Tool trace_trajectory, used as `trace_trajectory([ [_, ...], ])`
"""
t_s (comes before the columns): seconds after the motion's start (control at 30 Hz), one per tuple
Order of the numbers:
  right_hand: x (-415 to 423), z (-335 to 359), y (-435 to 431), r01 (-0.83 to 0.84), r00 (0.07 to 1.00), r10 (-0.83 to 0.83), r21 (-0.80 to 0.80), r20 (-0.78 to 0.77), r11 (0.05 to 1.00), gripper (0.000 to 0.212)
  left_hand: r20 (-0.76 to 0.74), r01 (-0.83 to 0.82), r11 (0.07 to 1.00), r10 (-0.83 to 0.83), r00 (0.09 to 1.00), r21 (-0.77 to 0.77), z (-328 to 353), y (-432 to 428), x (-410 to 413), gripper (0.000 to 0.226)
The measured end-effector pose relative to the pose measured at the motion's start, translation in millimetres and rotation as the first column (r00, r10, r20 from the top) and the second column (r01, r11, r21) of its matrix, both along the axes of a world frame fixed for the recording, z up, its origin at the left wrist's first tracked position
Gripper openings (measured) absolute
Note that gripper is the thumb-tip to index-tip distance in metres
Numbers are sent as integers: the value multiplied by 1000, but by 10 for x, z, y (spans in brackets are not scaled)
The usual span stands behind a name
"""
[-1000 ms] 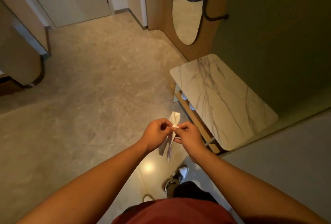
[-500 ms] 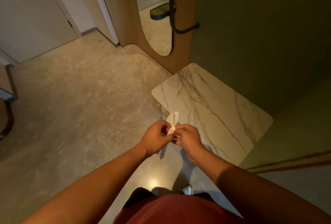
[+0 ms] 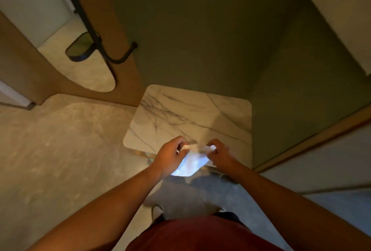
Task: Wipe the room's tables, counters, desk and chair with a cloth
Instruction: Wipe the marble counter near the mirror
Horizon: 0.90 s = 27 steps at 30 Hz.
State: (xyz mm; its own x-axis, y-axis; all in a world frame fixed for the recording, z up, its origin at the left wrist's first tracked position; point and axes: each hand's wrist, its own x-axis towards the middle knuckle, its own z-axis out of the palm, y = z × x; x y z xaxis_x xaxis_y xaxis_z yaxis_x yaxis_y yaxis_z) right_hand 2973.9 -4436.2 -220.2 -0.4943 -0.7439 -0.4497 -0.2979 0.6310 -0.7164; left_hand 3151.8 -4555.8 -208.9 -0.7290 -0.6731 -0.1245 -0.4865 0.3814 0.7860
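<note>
Left hand (image 3: pixel 170 156) and right hand (image 3: pixel 220 155) each pinch an upper corner of the white cloth (image 3: pixel 191 163). The cloth hangs spread between them above the near edge of the marble-topped table (image 3: pixel 192 116).

The left hand (image 3: pixel 170 157) is covering the cloth's (image 3: pixel 191 163) left edge, and the right hand (image 3: pixel 219 155) is blurring where its fingers are pinching the other end. Both hands and the cloth are hiding the near edge of the marble table (image 3: pixel 180 114). A pale counter (image 3: pixel 345 10) is running off the top right, smeared.
</note>
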Motion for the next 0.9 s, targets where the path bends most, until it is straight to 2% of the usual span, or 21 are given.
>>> trace_trajectory([
  [0.1,-97,-46,94,-14,997,26,150,-74,989,29,-34,121,992,-120,992,23,56,-303,-35,16],
  [0.2,-47,-69,213,-164,968,210,282,-138,945,55,-77,218,976,-216,973,25,109,-462,-93,14],
  [0.3,118,-95,221,-179,953,226,227,-202,957,66,-69,299,954,-298,952,11,141,-515,-171,13],
  [0.47,120,-110,282,-95,947,161,237,-278,967,61,-55,285,959,-285,957,-10,175,-610,-318,18],
  [0.53,45,-47,347,53,973,-16,152,-232,987,58,-29,243,970,-244,969,-29,165,-652,-355,20],
  [0.63,-115,134,317,299,946,-300,-30,-123,954,43,-43,153,988,-153,987,1,144,-614,-449,11],
  [0.7,-234,291,255,356,931,-364,-151,-28,922,22,-77,95,993,-89,993,73,195,-559,-550,13],
  [0.73,-289,369,240,376,924,-382,-198,8,905,18,-90,79,992,-70,993,100,244,-539,-605,14],
  [0.8,-409,520,239,431,902,-424,-263,86,863,19,-110,66,989,-52,993,132,352,-521,-727,12],
  [0.9,-597,708,273,507,859,-446,-308,251,805,37,-155,21,983,7,988,181,500,-496,-898,5],
])
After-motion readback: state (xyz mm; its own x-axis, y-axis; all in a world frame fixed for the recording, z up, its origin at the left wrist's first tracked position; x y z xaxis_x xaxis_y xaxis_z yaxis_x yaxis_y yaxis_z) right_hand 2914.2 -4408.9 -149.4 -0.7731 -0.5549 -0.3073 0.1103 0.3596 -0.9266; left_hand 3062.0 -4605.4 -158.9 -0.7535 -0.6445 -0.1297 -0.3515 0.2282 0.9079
